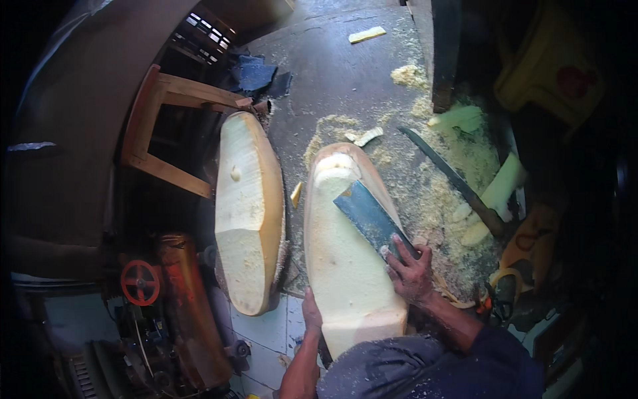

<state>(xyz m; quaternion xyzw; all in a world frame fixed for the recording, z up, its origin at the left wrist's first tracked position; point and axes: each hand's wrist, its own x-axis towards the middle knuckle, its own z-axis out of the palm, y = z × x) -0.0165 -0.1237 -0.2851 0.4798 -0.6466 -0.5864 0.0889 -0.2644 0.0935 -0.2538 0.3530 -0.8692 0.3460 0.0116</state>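
Note:
A long cream foam motorcycle seat (pixel 352 266) lies lengthwise before me, its near end against my dark clothing. My right hand (pixel 412 272) is closed on the near end of a flat blue-grey rectangular board (pixel 372 216), which lies slantwise across the foam's upper right part. My left hand (pixel 311 311) grips the seat's left side near its front end; some of its fingers are hidden beneath. A second foam seat (pixel 239 199), with a tan side, rests to the left. Right of the seat in my hands lies a long dark knife (pixel 452 176).
Foam dust (pixel 425 199) and offcuts (pixel 502 186) litter the dark work surface (pixel 312 73). A wooden frame (pixel 176 176) stands left, above an orange-brown tank (pixel 193 312) and a red handwheel (pixel 140 282). Scissors with orange handles (pixel 488 299) lie at the right. A yellow plastic object (pixel 545 66) is upper right.

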